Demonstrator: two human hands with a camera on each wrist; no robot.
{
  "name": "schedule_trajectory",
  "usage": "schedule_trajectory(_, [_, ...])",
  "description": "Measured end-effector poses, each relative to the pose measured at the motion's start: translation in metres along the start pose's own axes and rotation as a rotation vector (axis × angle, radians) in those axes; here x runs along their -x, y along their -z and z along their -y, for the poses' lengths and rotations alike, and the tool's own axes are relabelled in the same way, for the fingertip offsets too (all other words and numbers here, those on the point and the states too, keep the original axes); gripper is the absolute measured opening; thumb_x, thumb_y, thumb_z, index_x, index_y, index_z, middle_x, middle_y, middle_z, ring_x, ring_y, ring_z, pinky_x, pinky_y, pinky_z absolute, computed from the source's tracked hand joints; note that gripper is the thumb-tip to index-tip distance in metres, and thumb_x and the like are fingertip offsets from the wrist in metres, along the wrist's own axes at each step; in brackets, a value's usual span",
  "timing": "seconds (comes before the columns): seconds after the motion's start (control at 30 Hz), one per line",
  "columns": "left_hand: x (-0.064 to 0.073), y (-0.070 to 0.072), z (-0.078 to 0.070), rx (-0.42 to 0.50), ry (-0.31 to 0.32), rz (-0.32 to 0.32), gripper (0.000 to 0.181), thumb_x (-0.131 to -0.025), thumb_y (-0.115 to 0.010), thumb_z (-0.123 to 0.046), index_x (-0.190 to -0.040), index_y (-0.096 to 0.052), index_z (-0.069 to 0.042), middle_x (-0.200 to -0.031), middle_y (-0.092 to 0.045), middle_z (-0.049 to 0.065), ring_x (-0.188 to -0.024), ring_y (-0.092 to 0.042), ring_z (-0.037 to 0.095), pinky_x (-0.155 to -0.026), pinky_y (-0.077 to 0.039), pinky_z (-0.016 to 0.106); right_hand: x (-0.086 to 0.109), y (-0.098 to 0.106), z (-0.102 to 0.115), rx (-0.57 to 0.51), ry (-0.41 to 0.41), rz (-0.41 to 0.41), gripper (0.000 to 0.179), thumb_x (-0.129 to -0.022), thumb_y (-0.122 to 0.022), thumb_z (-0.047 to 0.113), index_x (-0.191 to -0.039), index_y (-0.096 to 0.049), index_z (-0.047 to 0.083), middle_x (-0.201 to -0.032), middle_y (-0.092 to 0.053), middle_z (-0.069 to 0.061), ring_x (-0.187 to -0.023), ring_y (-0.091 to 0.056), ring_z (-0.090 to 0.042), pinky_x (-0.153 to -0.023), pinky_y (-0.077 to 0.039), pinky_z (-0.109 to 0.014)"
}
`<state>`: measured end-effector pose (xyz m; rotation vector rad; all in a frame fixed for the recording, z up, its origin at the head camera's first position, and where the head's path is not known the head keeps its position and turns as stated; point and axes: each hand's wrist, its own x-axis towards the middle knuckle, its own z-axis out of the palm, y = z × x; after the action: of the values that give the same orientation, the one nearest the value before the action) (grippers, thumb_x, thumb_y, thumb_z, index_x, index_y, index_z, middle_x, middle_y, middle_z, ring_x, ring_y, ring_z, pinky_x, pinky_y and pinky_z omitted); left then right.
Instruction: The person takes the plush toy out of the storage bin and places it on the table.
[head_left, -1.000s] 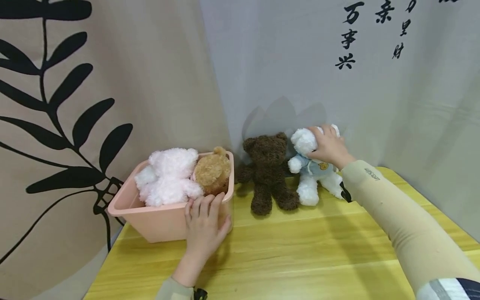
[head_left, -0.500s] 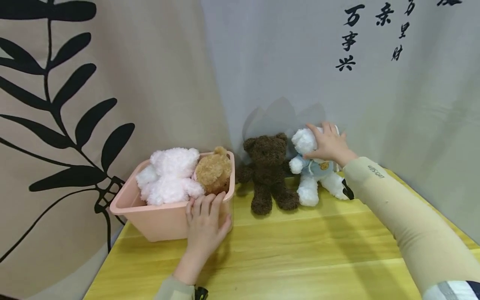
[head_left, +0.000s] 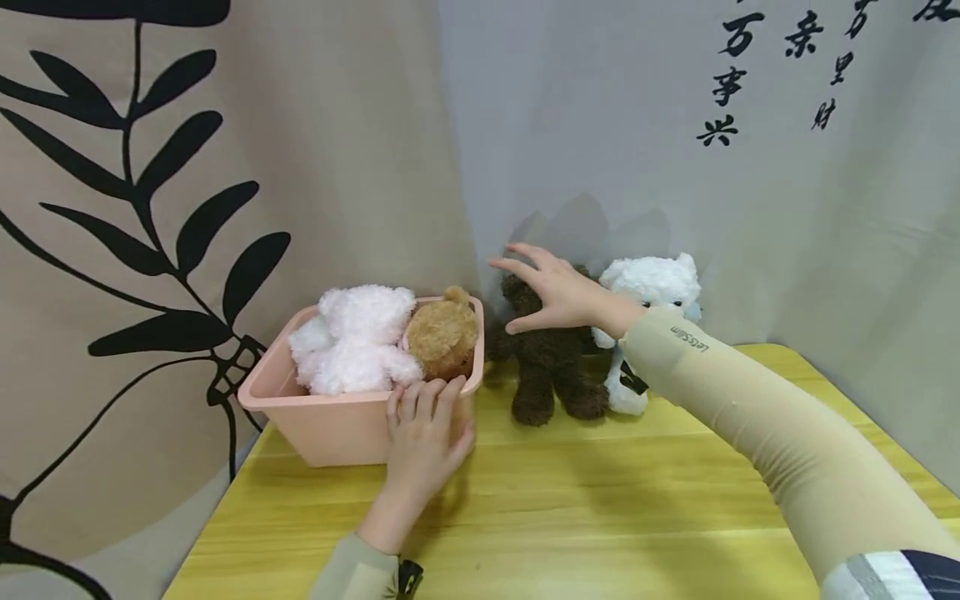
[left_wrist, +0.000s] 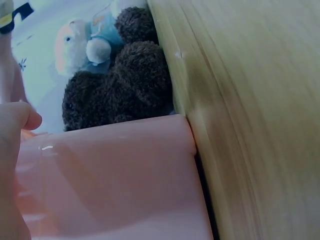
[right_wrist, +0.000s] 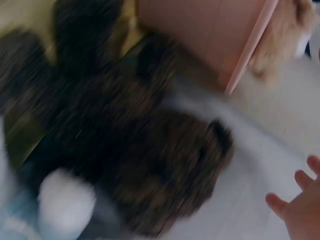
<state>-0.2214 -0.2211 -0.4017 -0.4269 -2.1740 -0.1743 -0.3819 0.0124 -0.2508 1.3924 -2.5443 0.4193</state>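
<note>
Fingers spread, an empty right hand [head_left: 555,296] hovers by the brown bear [head_left: 551,367], upright on the counter [head_left: 600,508] between pink bin [head_left: 330,429] and white bear [head_left: 651,280]; the left hand [head_left: 423,429] grips the bin's rim; a careless brush could topple either bear

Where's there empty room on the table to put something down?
The big bare patch of table lies in front of the brown bear, between the left hand and right sleeve. A smaller one lies past the sleeve, right of the white bear. The back is crowded: pink basket, brown bear, white bear, side by side.
</note>
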Motion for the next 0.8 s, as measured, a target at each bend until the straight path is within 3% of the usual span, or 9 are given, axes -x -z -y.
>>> schedule_trajectory(0.2, [0.002, 0.0, 0.0, -0.013, 0.007, 0.04, 0.059, -0.081, -0.06, -0.036, -0.136, -0.05, -0.015, -0.119, -0.049, 0.007, -0.115, -0.042, 0.032, -0.105, -0.02, 0.054, -0.035, -0.022, 0.033, -0.105, 0.107, 0.135, 0.092, -0.079, -0.072, 0.053, -0.154, -0.024, 0.028, -0.159, -0.018, -0.008, -0.143, -0.02, -0.031, -0.108, -0.024, -0.058])
schedule_trajectory(0.33, [0.009, 0.0, 0.001, -0.023, 0.003, 0.027, 0.059, -0.08, -0.063, -0.035, -0.135, -0.052, -0.015, -0.118, -0.05, 0.007, -0.113, -0.043, 0.032, -0.104, -0.022, 0.055, -0.061, -0.026, 0.052, -0.161, 0.131, 0.186, 0.084, -0.085, -0.068, 0.048, -0.154, -0.025, 0.027, -0.157, -0.022, -0.007, -0.141, -0.027, -0.026, -0.108, -0.029, -0.05])
schedule_trajectory(0.4, [0.011, 0.0, 0.001, -0.023, 0.002, 0.018, 0.059, -0.08, -0.063, -0.035, -0.134, -0.052, -0.015, -0.117, -0.051, 0.007, -0.112, -0.044, 0.032, -0.103, -0.022, 0.055, -0.074, -0.024, 0.061, -0.191, 0.119, 0.191, 0.077, -0.089, -0.063, 0.046, -0.154, -0.026, 0.026, -0.156, -0.025, -0.006, -0.138, -0.033, -0.024, -0.107, -0.032, -0.046])
schedule_trajectory(0.53, [0.014, 0.001, 0.001, -0.021, 0.007, 0.008, 0.058, -0.079, -0.063, -0.034, -0.133, -0.053, -0.015, -0.118, -0.051, 0.007, -0.112, -0.044, 0.031, -0.103, -0.022, 0.054, -0.099, -0.02, 0.079, -0.249, 0.056, 0.189, 0.07, -0.092, -0.06, 0.042, -0.153, -0.028, 0.026, -0.155, -0.027, -0.005, -0.14, -0.03, -0.022, -0.109, -0.03, -0.042])
schedule_trajectory(0.73, [0.007, -0.001, 0.0, -0.016, 0.0, -0.024, 0.058, -0.077, -0.065, -0.034, -0.132, -0.054, -0.016, -0.118, -0.051, 0.005, -0.112, -0.045, 0.03, -0.104, -0.022, 0.053, -0.132, -0.022, 0.098, -0.338, -0.054, 0.236, 0.074, -0.09, -0.065, 0.029, -0.153, -0.028, 0.022, -0.157, -0.026, -0.006, -0.143, -0.022, -0.022, -0.111, -0.026, -0.039])
schedule_trajectory(0.8, [0.004, -0.002, -0.001, -0.024, -0.006, -0.036, 0.059, -0.076, -0.066, -0.034, -0.131, -0.055, -0.016, -0.117, -0.051, 0.005, -0.111, -0.045, 0.029, -0.103, -0.023, 0.053, -0.139, -0.025, 0.102, -0.31, -0.058, 0.265, 0.079, -0.087, -0.066, 0.021, -0.154, -0.025, 0.02, -0.158, -0.023, -0.007, -0.144, -0.02, -0.023, -0.111, -0.026, -0.039])
